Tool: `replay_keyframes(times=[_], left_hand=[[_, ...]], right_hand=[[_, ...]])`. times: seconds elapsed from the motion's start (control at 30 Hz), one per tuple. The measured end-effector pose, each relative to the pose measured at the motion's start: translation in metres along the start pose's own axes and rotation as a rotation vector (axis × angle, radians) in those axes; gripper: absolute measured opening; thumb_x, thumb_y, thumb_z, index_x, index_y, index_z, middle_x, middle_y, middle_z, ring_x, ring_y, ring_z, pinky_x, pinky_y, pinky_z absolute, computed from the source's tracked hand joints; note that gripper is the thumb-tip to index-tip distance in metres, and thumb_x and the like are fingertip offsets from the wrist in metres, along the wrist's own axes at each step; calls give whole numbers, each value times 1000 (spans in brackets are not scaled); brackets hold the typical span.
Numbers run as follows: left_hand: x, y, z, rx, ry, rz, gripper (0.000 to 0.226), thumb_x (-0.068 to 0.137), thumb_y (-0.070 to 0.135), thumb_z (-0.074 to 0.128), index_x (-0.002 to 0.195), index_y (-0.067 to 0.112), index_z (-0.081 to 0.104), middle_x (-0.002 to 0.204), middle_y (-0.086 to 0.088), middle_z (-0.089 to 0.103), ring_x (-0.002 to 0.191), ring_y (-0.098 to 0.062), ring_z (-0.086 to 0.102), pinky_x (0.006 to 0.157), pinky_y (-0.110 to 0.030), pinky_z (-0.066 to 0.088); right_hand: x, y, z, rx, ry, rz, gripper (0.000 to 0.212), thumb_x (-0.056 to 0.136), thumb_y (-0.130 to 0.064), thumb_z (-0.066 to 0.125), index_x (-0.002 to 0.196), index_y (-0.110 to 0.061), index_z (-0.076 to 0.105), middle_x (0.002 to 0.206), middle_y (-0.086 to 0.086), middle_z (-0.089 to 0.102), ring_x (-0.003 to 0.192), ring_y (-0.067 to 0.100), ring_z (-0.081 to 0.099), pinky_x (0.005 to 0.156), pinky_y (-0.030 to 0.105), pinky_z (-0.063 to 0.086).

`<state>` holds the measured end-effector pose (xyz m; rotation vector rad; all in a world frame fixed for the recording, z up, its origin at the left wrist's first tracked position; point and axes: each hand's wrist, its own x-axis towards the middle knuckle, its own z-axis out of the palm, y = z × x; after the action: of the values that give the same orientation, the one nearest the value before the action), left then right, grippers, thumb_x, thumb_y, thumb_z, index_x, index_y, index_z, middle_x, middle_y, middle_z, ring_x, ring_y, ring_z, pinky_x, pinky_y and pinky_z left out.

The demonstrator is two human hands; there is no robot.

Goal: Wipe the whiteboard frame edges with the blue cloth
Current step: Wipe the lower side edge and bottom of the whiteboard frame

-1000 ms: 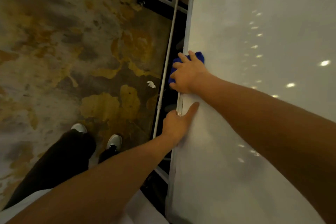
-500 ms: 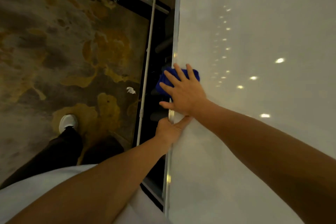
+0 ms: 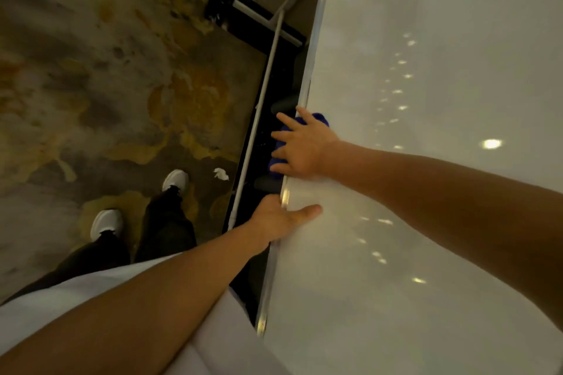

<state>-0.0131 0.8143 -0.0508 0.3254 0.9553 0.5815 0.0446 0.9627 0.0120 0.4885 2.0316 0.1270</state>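
The whiteboard (image 3: 426, 131) fills the right half of the view, with its thin metal frame edge (image 3: 313, 58) running from top centre down to the lower middle. My right hand (image 3: 300, 146) presses the blue cloth (image 3: 318, 118) onto that edge; the cloth is folded over the frame and mostly hidden under my fingers. A little below, my left hand (image 3: 278, 219) grips the same edge, thumb lying on the board face and fingers hidden behind the frame.
A white stand pole (image 3: 262, 100) runs beside the frame, with a black base (image 3: 243, 9) on the floor. The stained floor (image 3: 106, 85) holds a scrap of white paper (image 3: 221, 174). My white shoes (image 3: 106, 222) stand at lower left.
My right hand and the cloth have slid along the frame edge toward my left hand. The left hand keeps its grip. My feet have shifted and the view has swung.
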Motion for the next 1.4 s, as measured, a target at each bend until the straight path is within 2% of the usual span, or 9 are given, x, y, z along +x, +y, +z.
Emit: replay_keyframes(times=[0.2,0.4,0.5,0.63,0.8,0.9,1.03,1.23,1.4], left_hand=[[33,56,-10,85,-25,-88,82,46,64,83,108,12,70,107,-7,73,96,-21,70,85,-35,58],[57,93,-12,82,-63,-117,70,48,60,86,102,17,71,100,1,76,87,-13,73,67,-23,58],[71,112,-16,71,-62,-152,78,38,65,87,99,19,68,97,3,74,84,-12,72,66,-24,59],[100,147,-24,84,-64,-194,116,28,76,82,121,12,59,117,-3,67,105,-22,63,93,-41,54],[129,197,-27,236,-77,-342,131,33,85,73,138,13,44,127,-3,56,104,-21,54,69,-32,48],[138,206,-27,189,-101,-381,128,22,83,76,129,16,52,121,-3,63,107,-25,59,91,-44,50],[148,220,-28,62,-128,-351,122,24,76,83,125,13,57,117,-5,67,106,-27,64,95,-48,52],[186,278,-24,113,-76,-373,135,33,77,78,143,10,38,138,-9,52,116,-25,56,83,-36,53],[229,327,-20,24,-39,-323,108,37,69,82,126,14,56,120,-6,65,106,-25,62,96,-46,51]], right_hand=[[61,142,-22,-2,37,263,60,97,-61,20,150,-36,26,164,5,12,148,40,-1,114,63,0],[65,103,-3,-59,54,-125,46,98,-49,44,142,-37,42,159,5,27,147,43,5,115,65,5],[98,165,-21,-50,67,31,44,99,-47,40,142,-37,42,160,6,26,148,42,4,115,64,6],[119,202,-36,114,67,241,52,100,-52,25,143,-31,45,160,7,26,148,41,2,116,58,2],[116,165,-35,157,-30,30,60,100,-53,18,134,-22,56,147,1,49,148,36,14,118,57,2],[141,229,-46,124,-6,121,59,101,-50,17,137,-23,54,150,1,46,149,34,9,119,55,1],[165,295,-54,165,32,250,59,100,-53,14,149,-27,34,157,3,34,150,33,0,119,53,-1],[134,274,-40,161,-21,-96,55,100,-54,20,146,-31,38,154,1,39,149,34,10,119,54,1],[137,356,-48,123,35,-130,46,100,-43,29,144,-35,40,151,2,41,146,35,20,118,52,12]])
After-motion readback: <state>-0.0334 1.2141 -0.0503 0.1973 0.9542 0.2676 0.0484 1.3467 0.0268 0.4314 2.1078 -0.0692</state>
